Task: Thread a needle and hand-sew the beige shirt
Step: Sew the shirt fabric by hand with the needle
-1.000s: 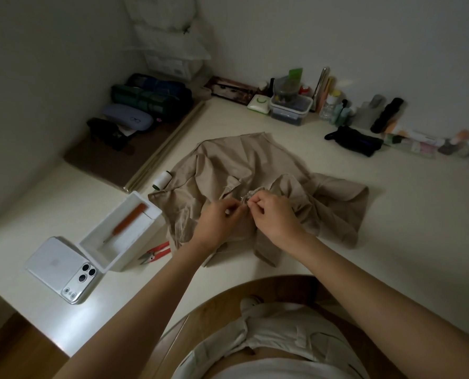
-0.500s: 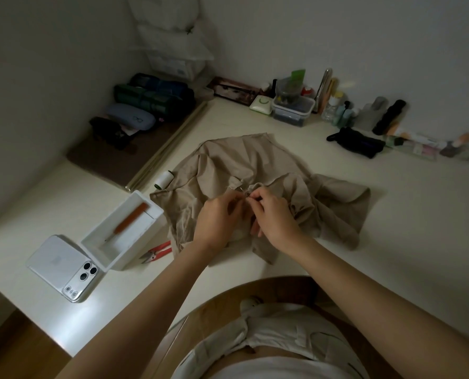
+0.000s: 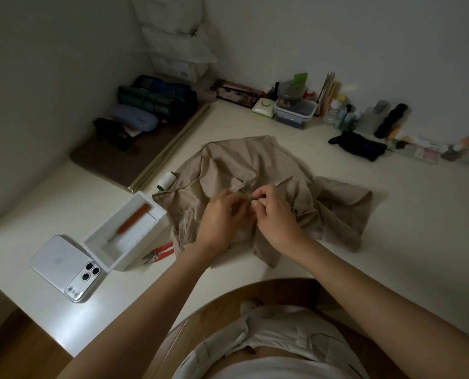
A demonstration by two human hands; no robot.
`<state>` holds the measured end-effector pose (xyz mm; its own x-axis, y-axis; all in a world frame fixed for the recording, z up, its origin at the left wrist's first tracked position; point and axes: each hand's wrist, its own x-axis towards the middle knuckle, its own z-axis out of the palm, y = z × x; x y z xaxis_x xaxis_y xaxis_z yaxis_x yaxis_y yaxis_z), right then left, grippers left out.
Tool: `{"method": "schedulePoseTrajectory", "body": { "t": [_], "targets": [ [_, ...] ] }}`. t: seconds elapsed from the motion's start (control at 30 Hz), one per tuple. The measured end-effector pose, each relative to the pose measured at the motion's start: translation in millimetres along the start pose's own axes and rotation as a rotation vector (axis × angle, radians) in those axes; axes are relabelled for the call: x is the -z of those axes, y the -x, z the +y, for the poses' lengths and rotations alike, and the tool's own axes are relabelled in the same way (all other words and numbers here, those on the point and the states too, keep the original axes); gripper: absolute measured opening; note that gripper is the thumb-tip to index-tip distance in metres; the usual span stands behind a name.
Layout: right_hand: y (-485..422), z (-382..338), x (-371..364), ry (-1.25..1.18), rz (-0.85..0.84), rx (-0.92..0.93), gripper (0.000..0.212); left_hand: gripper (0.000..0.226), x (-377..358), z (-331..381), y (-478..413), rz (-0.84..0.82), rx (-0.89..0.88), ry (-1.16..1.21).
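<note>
Pinching a small dark item [image 3: 252,198], your right grip [image 3: 275,216]; left grip [image 3: 222,214] curled alongside, hold unclear. Beige shirt [image 3: 255,162] crumpled beneath, mid-worktop [image 3: 364,242]. Hazard: a hard tug could pucker the cloth or cost you the pinch.

Left hand [image 3: 222,218], right hand [image 3: 278,217] and forearms [image 3: 151,305] bare.
White top [image 3: 271,369] above cream trousers [image 3: 282,332] with flapped pockets, rumpled waistband.

pinched item [image 3: 252,198] tiny, snips [image 3: 159,251] partly under shirt [image 3: 255,160]
</note>
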<state>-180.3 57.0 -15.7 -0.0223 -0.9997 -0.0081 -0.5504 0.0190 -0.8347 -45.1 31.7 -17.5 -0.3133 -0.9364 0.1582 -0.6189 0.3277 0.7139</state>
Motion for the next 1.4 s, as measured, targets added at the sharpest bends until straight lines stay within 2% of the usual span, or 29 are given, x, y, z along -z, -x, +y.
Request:
{"method": "schedulePoseTrajectory", "body": {
  "t": [0.17,0.27,0.33,0.47,0.6,0.67,0.8,0.9,1.03,1.1,1.17,1.2,1.27,1.33,1.4],
  "targets": [
    [-2.8,2.4,-3.2,-0.027,-0.035,-0.035,0.008,0.015,4.3,-3.1,-0.3,0.027,-0.008,-0.07],
    [1.8,2.0,2.7,0.09,-0.081,0.02,0.018,0.015,7.5,-6.8,0.5,0.044,0.001,-0.085],
    [2.2,1.3,8.8,0.146,-0.05,0.035,0.025,0.015,9.1,-9.0,2.0,0.056,-0.007,-0.085],
    [-5.1,1.0,13.6,0.246,0.024,-0.003,0.027,0.015,7.6,-7.8,4.1,0.058,-0.005,-0.054],
    [-12.8,-3.5,11.9,0.27,-0.029,-0.085,0.043,0.017,5.3,-6.0,6.8,0.059,-0.038,-0.063],
    [-17.5,-3.3,10.0,0.184,-0.048,-0.107,0.041,0.017,5.6,-6.5,7.9,0.056,-0.058,-0.065],
    [-21.5,-9.8,9.4,0.053,-0.014,-0.134,0.023,0.014,5.3,-9.5,9.6,0.042,-0.084,-0.092],
    [-22.0,-19.7,17.5,0.015,0.071,-0.106,0.021,0.012,3.1,-21.1,12.8,-0.048,-0.089,-0.136],
    [-27.4,-30.5,31.5,-0.098,0.07,-0.122,0.023,0.02,0.8,-36.4,13.8,-0.343,-0.033,-0.256],
    [-31.9,-32.5,34.2,-0.169,0.044,-0.142,0.024,0.042,6.0,-27.8,11.0,-0.457,0.057,-0.121],
    [-35.5,-33.2,34.7,-0.233,0.019,-0.159,0.025,0.061,13.5,-9.3,7.0,-0.516,0.125,0.257],
    [-37.3,-33.5,35.1,-0.254,0.018,-0.162,0.026,0.062,17.0,0.5,4.5,-0.53,0.136,0.437],
    [-38.6,-34.3,38.1,-0.315,0.013,-0.186,0.025,0.042,23.2,15.6,0.7,-0.558,0.178,0.68],
    [-40.0,-33.8,43.8,-0.453,-0.017,-0.258,0.024,0.022,29.0,20.2,-1.5,-0.556,0.192,0.786],
    [-44.0,-28.4,50.6,-0.686,-0.019,-0.395,0.026,0.021,33.1,14.5,-2.8,-0.465,0.186,0.871]
  ]
}}
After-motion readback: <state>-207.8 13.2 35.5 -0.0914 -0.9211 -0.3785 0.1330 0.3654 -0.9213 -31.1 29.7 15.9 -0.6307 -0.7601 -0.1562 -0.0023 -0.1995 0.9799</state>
